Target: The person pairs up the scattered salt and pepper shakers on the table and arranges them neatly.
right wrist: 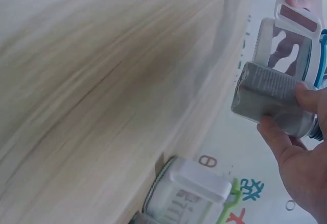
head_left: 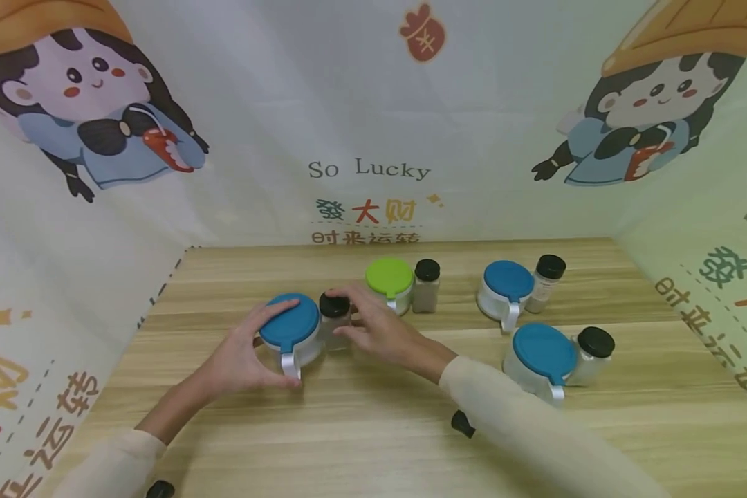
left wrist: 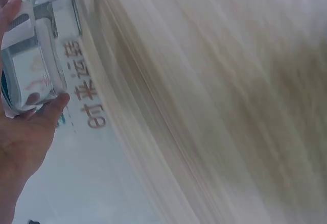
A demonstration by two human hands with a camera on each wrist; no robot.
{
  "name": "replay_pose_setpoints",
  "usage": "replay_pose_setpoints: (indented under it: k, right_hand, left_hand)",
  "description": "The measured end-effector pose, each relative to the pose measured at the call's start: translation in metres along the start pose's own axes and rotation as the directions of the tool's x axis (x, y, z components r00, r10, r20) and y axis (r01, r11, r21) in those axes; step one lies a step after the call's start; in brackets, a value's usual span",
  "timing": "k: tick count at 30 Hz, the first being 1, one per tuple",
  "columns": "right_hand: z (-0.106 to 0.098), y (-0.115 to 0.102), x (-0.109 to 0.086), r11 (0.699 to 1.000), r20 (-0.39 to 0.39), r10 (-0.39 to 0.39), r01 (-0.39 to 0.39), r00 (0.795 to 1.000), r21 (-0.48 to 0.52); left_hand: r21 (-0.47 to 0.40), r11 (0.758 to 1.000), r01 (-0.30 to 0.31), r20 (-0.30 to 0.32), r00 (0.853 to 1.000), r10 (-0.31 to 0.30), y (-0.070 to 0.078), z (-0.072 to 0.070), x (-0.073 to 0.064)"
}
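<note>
My left hand [head_left: 239, 356] grips a clear round jar with a blue lid [head_left: 292, 324] and a white handle, thumb near the handle and fingers at the lid's far side. Close beside it, my right hand [head_left: 382, 330] holds a small clear shaker bottle with a black lid [head_left: 335, 305] between thumb and fingers. In the right wrist view this bottle [right wrist: 268, 96] is squarish, with grey contents and printed text. Both containers appear raised off the tabletop in the wrist views. From the left wrist, the jar [left wrist: 33, 71] is partly covered by the left hand.
On the wooden table [head_left: 361, 429] stand a green-lidded jar [head_left: 389, 278] with a black-capped bottle [head_left: 426, 287]. To the right are a blue-lidded jar [head_left: 507, 280] with a bottle [head_left: 544, 283], and nearer, another blue-lidded jar [head_left: 544, 353] with a bottle [head_left: 593, 356]. A printed cloth [head_left: 255, 138] surrounds the table.
</note>
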State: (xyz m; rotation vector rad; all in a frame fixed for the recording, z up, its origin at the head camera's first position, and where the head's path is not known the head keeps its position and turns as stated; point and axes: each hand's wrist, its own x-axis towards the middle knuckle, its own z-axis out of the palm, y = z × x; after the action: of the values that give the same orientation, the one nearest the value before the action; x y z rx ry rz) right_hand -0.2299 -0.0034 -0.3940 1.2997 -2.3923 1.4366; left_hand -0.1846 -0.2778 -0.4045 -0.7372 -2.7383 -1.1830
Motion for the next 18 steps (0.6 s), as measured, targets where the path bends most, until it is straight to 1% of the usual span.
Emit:
replay_pose_setpoints:
  k: [4,7,9,11,18]
  right_hand:
    - [-0.009,-0.006,-0.02,0.998,0.023,0.035,-0.036,0.999,0.052]
    - [-0.015,-0.011,-0.036,0.997,0.021,0.059,-0.06,0.998,0.057]
    - [-0.019,-0.013,-0.045,0.996,0.006,0.074,-0.074,0.997,0.043]
    - [-0.022,-0.015,-0.054,0.995,-0.006,0.095,-0.095,0.995,0.033]
    - [-0.038,-0.012,-0.084,0.984,-0.032,0.177,-0.176,0.984,0.039]
  left_hand:
    - [-0.076,0.997,0.01,0.021,1.0,-0.009,0.017,0.013,-0.005]
    - [-0.107,0.994,0.017,0.032,0.999,-0.014,0.03,0.022,-0.007]
    - [-0.115,0.993,0.014,0.039,0.999,-0.01,0.037,0.029,-0.006]
    - [-0.106,0.994,0.007,0.043,0.999,-0.003,0.042,0.035,-0.004]
    - [-0.007,0.998,-0.054,0.054,0.997,0.055,0.053,0.061,0.008]
